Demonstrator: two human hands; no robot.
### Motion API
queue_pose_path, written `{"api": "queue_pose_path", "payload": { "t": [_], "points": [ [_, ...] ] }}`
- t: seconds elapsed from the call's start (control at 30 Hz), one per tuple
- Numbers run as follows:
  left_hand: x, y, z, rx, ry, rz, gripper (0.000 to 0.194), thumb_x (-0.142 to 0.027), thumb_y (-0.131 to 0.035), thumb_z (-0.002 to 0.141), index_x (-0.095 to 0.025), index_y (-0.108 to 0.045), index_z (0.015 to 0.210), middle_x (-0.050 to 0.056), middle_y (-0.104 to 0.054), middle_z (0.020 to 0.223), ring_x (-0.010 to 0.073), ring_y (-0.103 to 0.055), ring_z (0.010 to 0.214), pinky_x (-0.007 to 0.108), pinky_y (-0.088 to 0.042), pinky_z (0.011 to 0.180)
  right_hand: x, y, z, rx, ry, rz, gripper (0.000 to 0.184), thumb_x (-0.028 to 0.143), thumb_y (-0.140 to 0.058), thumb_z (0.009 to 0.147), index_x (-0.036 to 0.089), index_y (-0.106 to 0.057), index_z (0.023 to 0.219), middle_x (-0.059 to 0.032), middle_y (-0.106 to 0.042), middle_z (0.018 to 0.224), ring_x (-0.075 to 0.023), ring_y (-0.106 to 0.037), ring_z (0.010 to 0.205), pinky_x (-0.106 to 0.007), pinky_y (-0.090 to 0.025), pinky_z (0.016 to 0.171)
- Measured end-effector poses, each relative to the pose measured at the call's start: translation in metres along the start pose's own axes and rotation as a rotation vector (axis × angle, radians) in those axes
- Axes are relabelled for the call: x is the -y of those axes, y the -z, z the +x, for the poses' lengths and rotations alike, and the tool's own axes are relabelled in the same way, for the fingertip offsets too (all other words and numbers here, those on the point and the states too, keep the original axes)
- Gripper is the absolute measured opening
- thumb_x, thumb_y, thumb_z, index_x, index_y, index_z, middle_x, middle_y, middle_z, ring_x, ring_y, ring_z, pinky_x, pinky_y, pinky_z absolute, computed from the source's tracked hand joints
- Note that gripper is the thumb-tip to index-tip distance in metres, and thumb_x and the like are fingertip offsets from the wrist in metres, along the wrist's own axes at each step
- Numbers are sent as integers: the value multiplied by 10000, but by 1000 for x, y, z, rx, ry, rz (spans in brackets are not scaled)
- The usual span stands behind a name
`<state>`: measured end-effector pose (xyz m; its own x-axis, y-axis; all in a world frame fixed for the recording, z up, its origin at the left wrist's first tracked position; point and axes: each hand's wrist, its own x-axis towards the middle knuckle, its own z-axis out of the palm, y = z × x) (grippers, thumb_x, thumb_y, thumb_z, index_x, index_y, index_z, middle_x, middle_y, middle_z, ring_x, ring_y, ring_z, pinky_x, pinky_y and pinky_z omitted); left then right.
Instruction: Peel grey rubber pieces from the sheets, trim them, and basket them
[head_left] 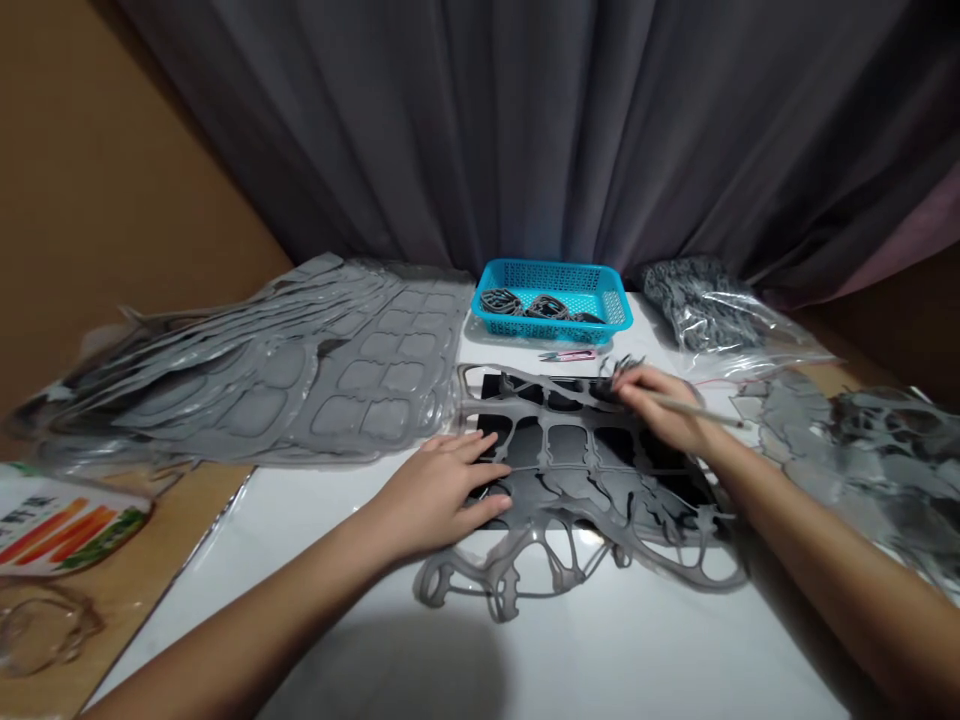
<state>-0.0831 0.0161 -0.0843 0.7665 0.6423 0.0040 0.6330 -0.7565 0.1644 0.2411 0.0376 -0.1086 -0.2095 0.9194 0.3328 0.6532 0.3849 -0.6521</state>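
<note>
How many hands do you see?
2. The left hand rests on the gray plastic sheet; the right hand holds a thin stick at the sheet's far side. No others show.

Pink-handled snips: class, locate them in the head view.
Head view: the pink-handled snips lie on the white table, just in front of the blue basket, beyond the grey plastic sheet under the right hand.

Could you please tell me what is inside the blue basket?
The blue basket holds loose bundles of dark grey strips; they cover part of its floor, and whatever lies beneath them cannot be seen.
</note>
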Motion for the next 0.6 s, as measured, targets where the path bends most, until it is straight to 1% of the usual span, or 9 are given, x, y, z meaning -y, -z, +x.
{"api": "queue_pose_path", "payload": {
  "t": [0.07, 0.13, 0.17, 0.23, 0.3, 0.4, 0.5, 0.6],
  "points": [
    [-8, 8, 1, -74, 36, 19, 334, -456, -469, 894, -259, -669, 1075, 113, -497, 1353, 326, -499, 1192, 515, -430, 912, 12, -8, -15, 200, 67, 76, 216, 354, -497, 880, 203, -635, 810, -47, -630, 855, -171, -597, 821, -292, -481, 754],
    [-19, 13, 6, -119, 19, 10, 351, -426, -452, 908, -228, -630, 1136, 109, -501, 1350, 302, -502, 1185, 498, -422, 933, 21, -14, -22, 358, 108, 146, 190, 338, -528, 871, 207, -654, 814, -33, -635, 849, -153, -605, 829, -266, -482, 766],
    [-24, 12, 10, -109, -17, -9, 385, -427, -446, 910, -212, -587, 1197, 109, -506, 1346, 287, -501, 1190, 480, -420, 948, 24, -15, -24, 414, 114, 178, 176, 332, -540, 868, 206, -656, 827, -27, -641, 849, -146, -610, 827, -258, -483, 766],
    [-33, 8, 20, -44, -99, -50, 469, -450, -444, 907, -182, -501, 1288, 110, -501, 1355, 268, -479, 1226, 450, -404, 987, 25, -18, -24, 479, 102, 231, 158, 329, -561, 858, 198, -650, 852, -22, -660, 855, -142, -621, 822, -251, -485, 763],
    [-39, 0, 30, 9, -140, -57, 506, -469, -445, 902, -160, -487, 1301, 115, -494, 1360, 273, -452, 1258, 455, -368, 1027, 22, -20, -23, 498, 68, 266, 164, 337, -578, 848, 187, -642, 865, -22, -678, 862, -146, -630, 814, -252, -487, 749],
    [-42, -14, 41, 45, -144, -48, 497, -471, -434, 906, -134, -530, 1259, 127, -511, 1340, 276, -468, 1248, 457, -355, 1042, 17, -23, -23, 485, 17, 288, 185, 354, -593, 833, 178, -641, 858, -20, -687, 840, -149, -630, 775, -251, -480, 709],
    [-41, -24, 45, 35, -134, -39, 503, -470, -423, 910, -110, -551, 1237, 139, -553, 1294, 276, -513, 1205, 439, -397, 1013, 16, -26, -25, 449, -18, 295, 183, 353, -612, 817, 175, -645, 842, -16, -684, 817, -143, -616, 742, -245, -460, 684],
    [-40, -29, 43, -1, -144, -32, 490, -453, -431, 910, -101, -560, 1225, 146, -570, 1272, 276, -529, 1189, 423, -431, 985, 17, -28, -26, 414, -47, 298, 174, 345, -627, 804, 173, -650, 820, -10, -675, 780, -134, -601, 711, -234, -444, 655]
  ]
}}
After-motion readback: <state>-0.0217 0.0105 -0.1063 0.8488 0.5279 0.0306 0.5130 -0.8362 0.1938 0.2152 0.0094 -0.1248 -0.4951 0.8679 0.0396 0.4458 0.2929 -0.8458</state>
